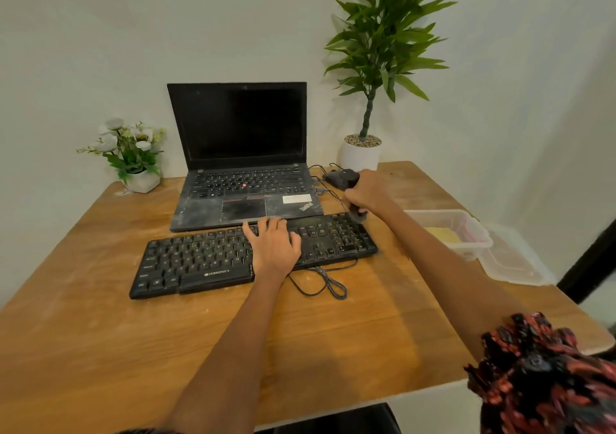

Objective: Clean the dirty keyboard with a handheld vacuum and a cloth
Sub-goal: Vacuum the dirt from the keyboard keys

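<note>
A black dusty keyboard (200, 260) lies across the wooden table (100, 350), in front of an open laptop. My left hand (275, 245) rests flat on its middle keys with the fingers straight. My right hand (366, 191) grips a small black handheld vacuum (343, 178), whose nozzle (359, 215) points down at the keyboard's far right corner. A yellow cloth (443, 235) lies inside a clear plastic container at the right.
A dusty black laptop (243, 173) stands open behind the keyboard. The keyboard's cable (328, 285) loops on the table in front. A potted plant (361, 153) and a small flower pot (140, 180) stand at the back. The clear container (480, 237) and its lid (516, 263) sit at the right edge.
</note>
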